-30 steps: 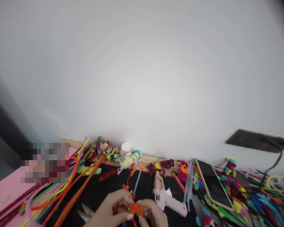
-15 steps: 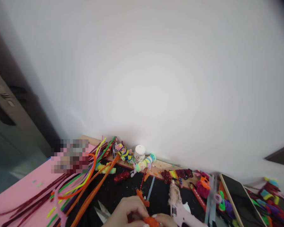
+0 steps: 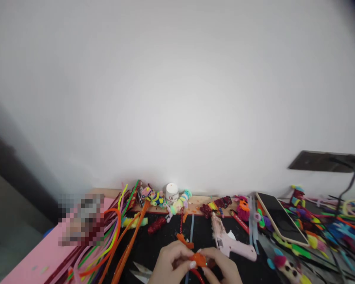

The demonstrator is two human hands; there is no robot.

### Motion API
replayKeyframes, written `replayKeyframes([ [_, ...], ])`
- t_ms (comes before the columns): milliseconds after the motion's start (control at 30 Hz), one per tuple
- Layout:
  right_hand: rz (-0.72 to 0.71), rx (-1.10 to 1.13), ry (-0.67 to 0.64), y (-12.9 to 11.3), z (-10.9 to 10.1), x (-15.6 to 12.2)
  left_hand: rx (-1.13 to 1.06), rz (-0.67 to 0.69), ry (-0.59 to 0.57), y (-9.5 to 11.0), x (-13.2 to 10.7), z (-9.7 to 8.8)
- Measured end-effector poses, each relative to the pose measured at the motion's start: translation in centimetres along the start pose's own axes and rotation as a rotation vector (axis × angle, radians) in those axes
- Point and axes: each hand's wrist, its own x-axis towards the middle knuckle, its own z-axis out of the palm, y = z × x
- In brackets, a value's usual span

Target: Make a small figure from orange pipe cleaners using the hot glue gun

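At the bottom edge of the head view my left hand and my right hand meet, fingers pinched on a small orange pipe-cleaner coil. A red pipe-cleaner loop curves just below the coil between my hands. An orange pipe-cleaner scrap lies on the black mat just beyond my left fingers. A pink glue gun lies on the mat to the right of my hands.
Long pipe cleaners fan out at the left over a pink sheet. Small scissors lie left of my hands. A white jar and small figures line the wall. A phone and colourful scraps fill the right side.
The view swung left and back again, and now sits slightly lower. Both hands stayed together on the orange coil, which now shows more clearly between my fingertips.
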Motion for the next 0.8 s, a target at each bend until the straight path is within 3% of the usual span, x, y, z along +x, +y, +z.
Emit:
replayKeyframes([
  [233, -0.006, -0.065, 0.027, -0.9, 0.4, 0.7, 0.065, 0.05, 0.028, -0.1, 0.2, -0.8],
  [533, 0.155, -0.06, 0.022, -0.6, 0.9, 0.4, 0.03, 0.009, 0.168, 1.1, 0.4, -1.4],
  [800, 0.177, -0.004, 0.009, -1.3, 0.7, 0.6, 0.067, 0.025, 0.117, 1.8, 0.1, -1.4],
])
